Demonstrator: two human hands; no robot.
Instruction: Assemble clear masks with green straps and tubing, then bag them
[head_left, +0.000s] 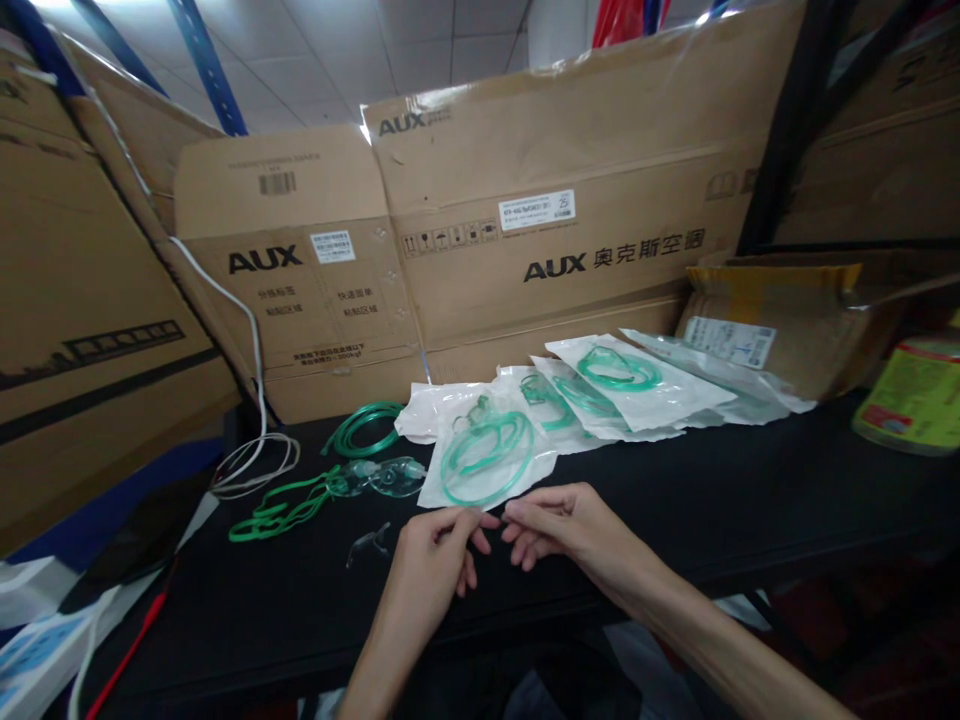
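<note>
Left hand (442,550): fingers loosely curled, thumb near the forefinger; nothing shows in it, but whether the fingertips pinch something small I cannot tell.
Right hand (553,522): curled likewise, fingertips just beside the left's; its grip cannot be told either.
Nearest pouch (431,492): flat on the black table (720,490), just beyond both hands; contact unclear; no readable print.
Its direction: green coil toward the hands, clear fittings toward the cartons; the coil's long axis runs left to right, rising rightward.
Loose mask (397,477): left of the pouch, long axis left to right, green strap (274,520) pointing left.
Other pouches (682,385): overlapping, to the right.
Left carton (300,345): "AUX", "粘贴区域" twice; sticker print too small.
Right carton (465,310): "AUX 奥克斯空调", another "AUX" at upper left, white sticker (536,209) illegible.
</note>
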